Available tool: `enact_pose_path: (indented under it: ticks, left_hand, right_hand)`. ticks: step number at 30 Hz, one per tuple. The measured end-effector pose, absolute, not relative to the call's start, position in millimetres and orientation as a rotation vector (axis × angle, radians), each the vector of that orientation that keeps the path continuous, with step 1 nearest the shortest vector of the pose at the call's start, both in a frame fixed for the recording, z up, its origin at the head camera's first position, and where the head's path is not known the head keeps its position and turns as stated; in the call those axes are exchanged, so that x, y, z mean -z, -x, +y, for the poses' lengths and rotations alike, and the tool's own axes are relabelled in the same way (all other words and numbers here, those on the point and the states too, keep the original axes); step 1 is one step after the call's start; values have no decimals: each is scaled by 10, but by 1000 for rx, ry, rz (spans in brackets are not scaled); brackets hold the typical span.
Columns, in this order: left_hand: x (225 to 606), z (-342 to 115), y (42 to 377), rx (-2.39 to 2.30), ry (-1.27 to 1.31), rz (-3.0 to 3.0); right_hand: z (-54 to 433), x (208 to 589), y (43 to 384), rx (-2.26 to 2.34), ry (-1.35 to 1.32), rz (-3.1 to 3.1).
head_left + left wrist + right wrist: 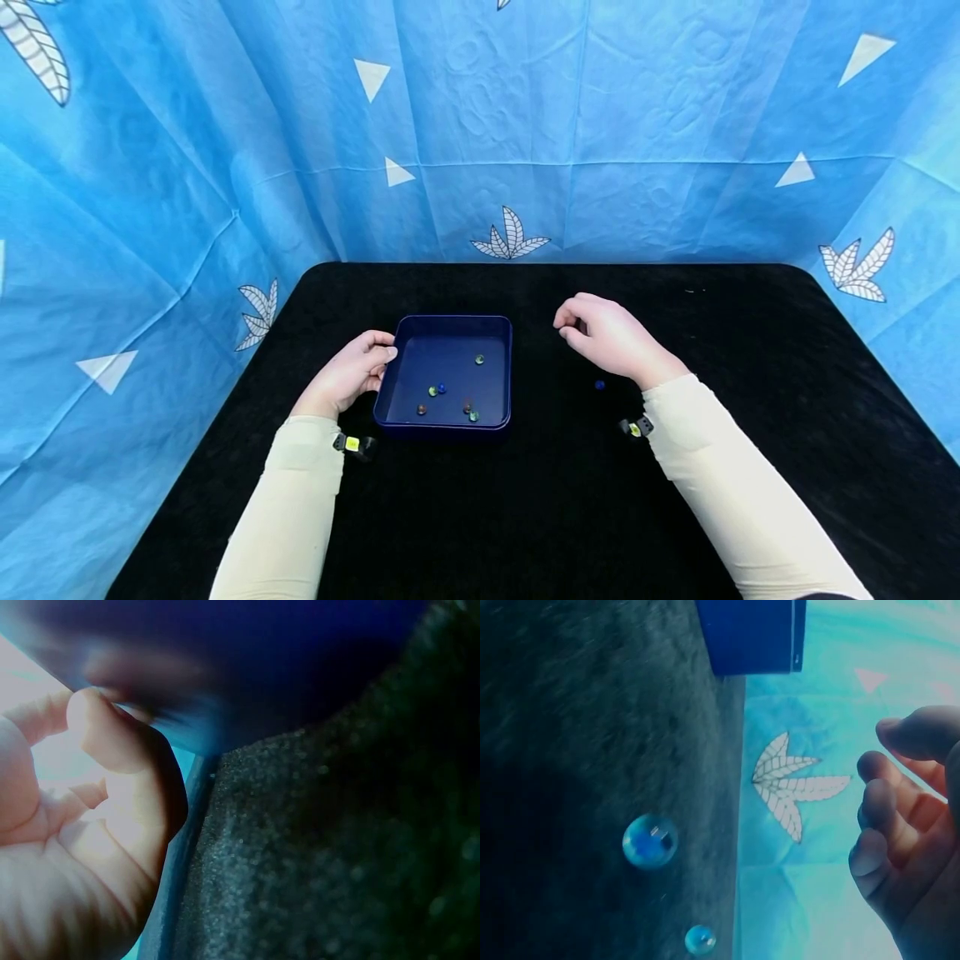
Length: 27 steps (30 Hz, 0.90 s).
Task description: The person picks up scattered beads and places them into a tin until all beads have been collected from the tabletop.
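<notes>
My left hand (352, 371) grips the left wall of a dark blue square tray (442, 427), thumb at the rim and fingers against the outside. Inside the tray lie several small glass marbles, among them a blue marble (442, 388), a brown marble (422, 409) and a green marble (479, 359). To the right of the tray, my right hand (611, 333) hovers over the table with loosely bent fingers and nothing between them. A blue marble (600, 385) lies on the cloth below it. The right wrist view shows this marble (650, 841) and a second marble (700, 940) beyond.
A black cloth (570, 500) covers the table. Blue curtains (637, 125) with leaf and triangle prints hang behind it and along both sides. Small pale flecks show on the cloth at the far right.
</notes>
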<state>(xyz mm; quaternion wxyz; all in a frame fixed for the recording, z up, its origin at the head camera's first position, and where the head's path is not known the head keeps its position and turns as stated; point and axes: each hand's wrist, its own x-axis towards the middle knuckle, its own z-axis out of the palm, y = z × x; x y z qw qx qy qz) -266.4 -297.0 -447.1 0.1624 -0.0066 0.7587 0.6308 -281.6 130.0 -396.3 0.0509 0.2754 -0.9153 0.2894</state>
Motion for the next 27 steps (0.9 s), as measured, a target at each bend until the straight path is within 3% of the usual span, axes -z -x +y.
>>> enact_pose_path:
  ticks: [27]
  left_hand:
    - [4487,-2973,2666,-1811,-4,2157]
  right_hand:
    - [1716,4278,2597,-640,-970,-3005]
